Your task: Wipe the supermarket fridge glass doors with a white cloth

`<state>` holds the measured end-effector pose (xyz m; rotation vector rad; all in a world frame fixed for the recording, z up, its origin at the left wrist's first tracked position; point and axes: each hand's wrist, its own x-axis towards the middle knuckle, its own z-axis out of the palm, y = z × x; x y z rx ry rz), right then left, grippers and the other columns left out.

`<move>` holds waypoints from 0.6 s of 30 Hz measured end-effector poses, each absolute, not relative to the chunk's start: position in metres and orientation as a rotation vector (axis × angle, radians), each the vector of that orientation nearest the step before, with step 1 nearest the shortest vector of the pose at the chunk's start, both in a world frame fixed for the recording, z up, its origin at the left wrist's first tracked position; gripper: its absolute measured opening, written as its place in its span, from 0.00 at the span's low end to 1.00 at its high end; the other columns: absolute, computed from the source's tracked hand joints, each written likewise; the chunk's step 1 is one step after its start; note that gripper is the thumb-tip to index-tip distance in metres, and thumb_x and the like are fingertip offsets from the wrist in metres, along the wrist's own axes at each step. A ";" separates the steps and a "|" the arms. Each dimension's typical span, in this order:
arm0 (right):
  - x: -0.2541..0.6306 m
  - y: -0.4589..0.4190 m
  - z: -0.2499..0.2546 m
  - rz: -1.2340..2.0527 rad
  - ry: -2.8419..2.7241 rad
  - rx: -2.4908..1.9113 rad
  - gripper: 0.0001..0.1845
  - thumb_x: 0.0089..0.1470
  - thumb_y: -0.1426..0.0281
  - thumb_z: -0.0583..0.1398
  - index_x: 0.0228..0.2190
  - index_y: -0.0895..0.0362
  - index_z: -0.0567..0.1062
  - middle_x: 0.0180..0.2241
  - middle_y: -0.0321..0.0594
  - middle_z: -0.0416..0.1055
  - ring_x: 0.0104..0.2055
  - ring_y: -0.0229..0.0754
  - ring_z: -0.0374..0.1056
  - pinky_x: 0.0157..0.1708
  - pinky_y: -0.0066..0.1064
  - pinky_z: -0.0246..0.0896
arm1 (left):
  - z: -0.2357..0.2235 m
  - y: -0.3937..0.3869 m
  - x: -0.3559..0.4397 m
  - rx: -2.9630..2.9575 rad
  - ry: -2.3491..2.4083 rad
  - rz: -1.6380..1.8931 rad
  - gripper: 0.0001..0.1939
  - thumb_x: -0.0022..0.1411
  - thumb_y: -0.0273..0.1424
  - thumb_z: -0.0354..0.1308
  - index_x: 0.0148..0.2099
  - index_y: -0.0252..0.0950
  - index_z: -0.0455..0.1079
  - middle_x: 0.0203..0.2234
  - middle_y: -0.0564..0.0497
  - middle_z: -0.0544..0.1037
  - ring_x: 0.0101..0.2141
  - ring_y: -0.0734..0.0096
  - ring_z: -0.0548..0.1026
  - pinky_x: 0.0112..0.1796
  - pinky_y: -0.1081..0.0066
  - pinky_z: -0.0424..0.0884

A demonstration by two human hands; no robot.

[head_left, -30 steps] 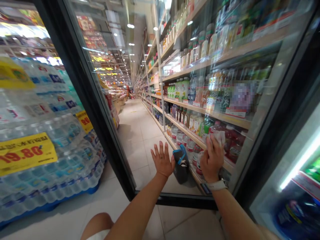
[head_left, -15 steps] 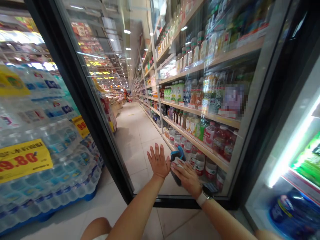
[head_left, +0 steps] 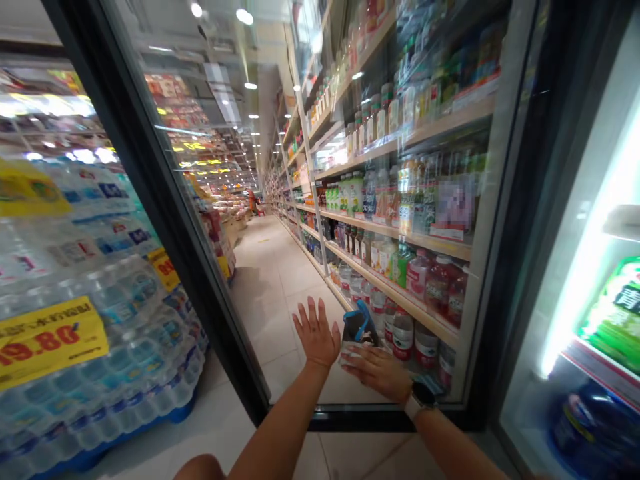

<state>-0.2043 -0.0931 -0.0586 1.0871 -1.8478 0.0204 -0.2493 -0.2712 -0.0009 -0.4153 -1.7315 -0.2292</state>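
Black-framed clear glass door [head_left: 194, 267] has thin white cloth [head_left: 346, 348] lower on it now, held beneath flattened right hand [head_left: 377, 372], seemingly advancing wiping, empty left hand [head_left: 317, 335] splayed.

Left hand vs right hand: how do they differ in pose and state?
Left hand has fingers spread, pointing up; right hand has fingers closer together, pointing left.
Left hand holds nothing; right hand has a pale cloth under its fingers.
Left wrist is bare; right wrist wears a watch.
Both are held flat.

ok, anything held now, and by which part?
Right hand has a pale cloth or tissue under its fingers; which part can't be told. Left hand holds nothing.
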 end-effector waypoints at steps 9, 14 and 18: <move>-0.197 -0.080 0.003 0.099 -1.789 0.623 0.20 0.63 0.78 0.51 0.50 0.48 0.73 0.53 0.32 0.71 0.66 0.38 0.48 0.67 0.40 0.32 | -0.005 -0.273 -0.255 -0.409 -1.759 -0.233 0.39 0.61 0.31 0.50 0.69 0.31 0.37 0.67 0.36 0.45 0.66 0.47 0.40 0.62 0.42 0.43; -0.197 -0.068 0.027 0.238 -1.683 0.319 0.23 0.58 0.82 0.51 0.48 0.49 0.75 0.50 0.37 0.74 0.64 0.43 0.54 0.66 0.48 0.35 | -0.007 -0.272 -0.254 -0.400 -1.788 -0.228 0.40 0.61 0.31 0.51 0.69 0.32 0.36 0.67 0.36 0.44 0.66 0.47 0.40 0.61 0.41 0.42; -0.202 -0.052 0.036 0.315 -1.528 0.119 0.23 0.56 0.82 0.51 0.45 0.51 0.76 0.51 0.40 0.72 0.63 0.49 0.57 0.64 0.59 0.37 | -0.005 -0.272 -0.252 -0.406 -1.779 -0.223 0.40 0.61 0.31 0.52 0.69 0.31 0.37 0.67 0.36 0.44 0.66 0.47 0.40 0.62 0.42 0.42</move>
